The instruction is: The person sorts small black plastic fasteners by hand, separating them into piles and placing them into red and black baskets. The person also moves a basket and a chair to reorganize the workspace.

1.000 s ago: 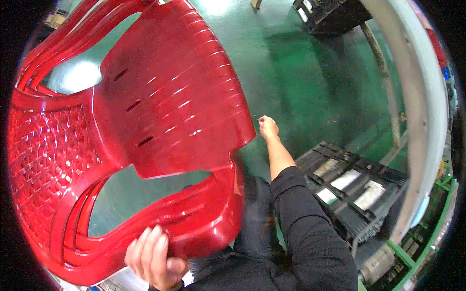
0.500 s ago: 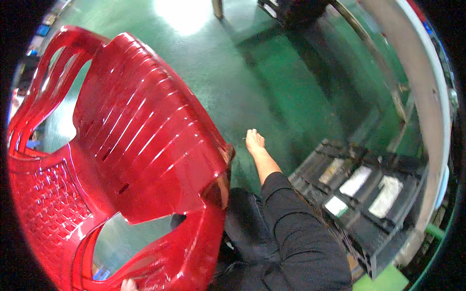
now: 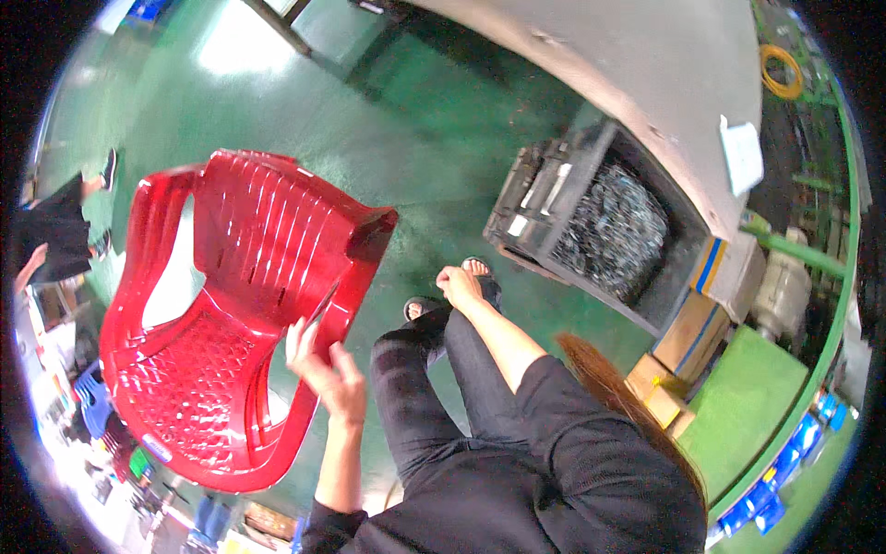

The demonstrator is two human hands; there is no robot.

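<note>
Brown cardboard boxes (image 3: 681,340) sit right of the black crate (image 3: 554,198), which bears white labels (image 3: 518,225).

We see glossy, smooth red plastic on the stacked chairs (image 3: 231,314), a shiny painted green floor (image 3: 369,120), matt black cloth trousers (image 3: 434,397) and plain brown cardboard boxes (image 3: 688,328).

I've got one view only, the head cam: worn up top, facing steeply down w/ fisheye bend toward the rim. It sits close over my left hand (image 3: 325,369) and right hand (image 3: 459,286), w/ the green floor (image 3: 406,138) farther below; no 2nd view to overlap.
</note>
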